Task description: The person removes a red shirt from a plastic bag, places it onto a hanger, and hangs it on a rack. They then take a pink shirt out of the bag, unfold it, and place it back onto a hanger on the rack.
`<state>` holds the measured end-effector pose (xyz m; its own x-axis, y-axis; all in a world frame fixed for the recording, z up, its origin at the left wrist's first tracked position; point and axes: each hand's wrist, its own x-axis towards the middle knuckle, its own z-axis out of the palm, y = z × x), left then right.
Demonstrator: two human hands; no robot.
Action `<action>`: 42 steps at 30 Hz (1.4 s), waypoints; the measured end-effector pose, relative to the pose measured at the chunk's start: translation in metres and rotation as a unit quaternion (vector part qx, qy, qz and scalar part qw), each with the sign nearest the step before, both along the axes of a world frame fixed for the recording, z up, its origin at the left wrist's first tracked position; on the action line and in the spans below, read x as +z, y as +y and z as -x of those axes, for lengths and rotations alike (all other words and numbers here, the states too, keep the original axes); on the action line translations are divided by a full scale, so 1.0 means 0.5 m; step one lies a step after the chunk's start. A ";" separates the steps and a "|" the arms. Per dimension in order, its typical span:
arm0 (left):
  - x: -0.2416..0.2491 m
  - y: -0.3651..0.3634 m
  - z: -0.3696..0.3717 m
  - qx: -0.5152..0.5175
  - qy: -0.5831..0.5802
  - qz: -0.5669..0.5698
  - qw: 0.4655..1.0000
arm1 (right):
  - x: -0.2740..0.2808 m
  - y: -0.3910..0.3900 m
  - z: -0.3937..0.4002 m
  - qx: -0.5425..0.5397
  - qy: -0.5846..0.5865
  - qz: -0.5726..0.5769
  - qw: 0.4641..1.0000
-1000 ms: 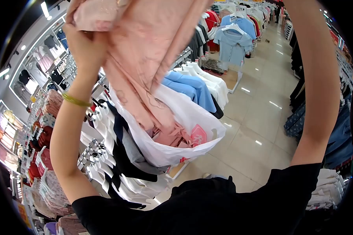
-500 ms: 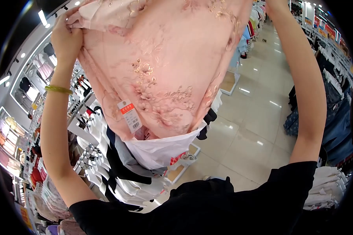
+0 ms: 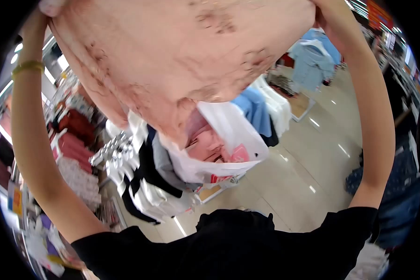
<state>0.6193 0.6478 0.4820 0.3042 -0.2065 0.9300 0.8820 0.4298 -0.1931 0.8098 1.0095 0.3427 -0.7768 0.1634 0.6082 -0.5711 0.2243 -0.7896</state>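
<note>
A pale pink garment with a floral print (image 3: 172,51) is spread wide and held up in front of me, blurred by motion. At the top left my left hand (image 3: 43,13), partly cut off by the view's edge, is closed on one side of it. My right hand (image 3: 325,17) grips the opposite side near the top edge. Below the cloth a white plastic bag (image 3: 245,126) with red print gapes, and folded pink clothing (image 3: 207,144) shows inside. The garment's lower part hangs over the bag's left side.
Under the bag stands a rack of white and black garments (image 3: 147,186). Light blue tops (image 3: 310,63) hang farther back. Denim clothes (image 3: 399,191) are on the right, and red and pink clothes (image 3: 74,147) hang at left. A tiled floor (image 3: 308,158) runs between.
Both hands have spread farther apart, and the garment is stretched wider and raised. The bag's opening and its pink contents now show. The price tag is out of sight. My view has shifted.
</note>
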 end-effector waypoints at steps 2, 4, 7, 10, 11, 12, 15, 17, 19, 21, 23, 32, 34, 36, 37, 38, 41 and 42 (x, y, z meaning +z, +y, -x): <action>-0.016 -0.042 -0.044 0.019 0.033 -0.007 0.999 | 0.001 -0.051 -0.002 0.236 -0.117 -0.073 0.962; -0.032 -0.087 -0.081 0.055 0.039 -0.007 0.998 | -0.067 -0.128 0.027 0.188 -0.107 -0.133 0.967; -0.065 -0.150 -0.123 0.080 0.028 -0.012 0.996 | -0.228 -0.280 0.033 0.121 -0.050 -0.166 0.977; -0.116 -0.235 -0.150 0.096 -0.019 -0.025 0.995 | -0.365 -0.402 -0.008 0.357 0.005 -0.233 0.905; -0.133 -0.268 -0.156 0.097 -0.041 -0.033 0.994 | -0.429 -0.451 -0.009 0.417 0.005 -0.218 0.882; -0.156 -0.300 -0.164 0.088 -0.059 -0.044 0.993 | -0.480 -0.501 -0.001 0.466 -0.018 -0.202 0.861; -0.249 -0.409 -0.196 0.049 -0.136 -0.080 0.986 | -0.639 -0.650 0.027 0.615 -0.248 -0.006 0.748; -0.323 -0.476 -0.232 0.004 -0.186 -0.111 0.976 | -0.657 -0.711 0.026 0.667 -0.413 0.148 0.601; -0.403 -0.538 -0.271 -0.054 -0.227 -0.150 0.961 | -0.686 -0.763 0.031 0.700 -0.458 0.165 0.522; -0.490 -0.600 -0.312 -0.121 -0.265 -0.191 0.937 | -0.714 -0.821 0.021 0.671 -0.513 0.265 0.464; -0.580 -0.642 -0.355 -0.184 -0.295 -0.218 0.912 | -0.710 -0.869 0.012 0.673 -0.556 0.314 0.373; -0.935 -0.544 -0.700 -0.135 -0.590 -0.181 0.775 | -0.800 -1.152 -0.016 0.609 -0.657 0.350 0.272; -1.013 -0.601 -0.727 -0.243 -0.595 -0.115 0.758 | -0.825 -1.238 -0.006 0.633 -0.624 0.339 0.308; -1.010 -0.629 -0.743 -0.199 -0.629 -0.084 0.747 | -0.811 -1.307 -0.004 0.643 -0.624 0.343 0.282; -1.009 -0.644 -0.755 -0.164 -0.666 -0.044 0.727 | -0.801 -1.342 -0.007 0.648 -0.619 0.358 0.262; -1.014 -0.673 -0.770 -0.174 -0.691 -0.031 0.701 | -0.790 -1.373 -0.015 0.649 -0.626 0.351 0.252; -1.026 -0.748 -0.823 -0.104 -0.742 -0.045 0.661 | -0.759 -1.435 -0.026 0.713 -0.529 0.362 0.284; -1.045 -0.783 -0.844 -0.074 -0.747 0.000 0.661 | -0.753 -1.447 -0.017 0.763 -0.504 0.275 0.296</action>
<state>1.0414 0.2563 -0.0405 -0.9766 -0.1319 0.1696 0.1204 0.3178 0.9405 0.8182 0.2860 -0.0339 0.0567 -0.9874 0.1481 0.9128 -0.0088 -0.4084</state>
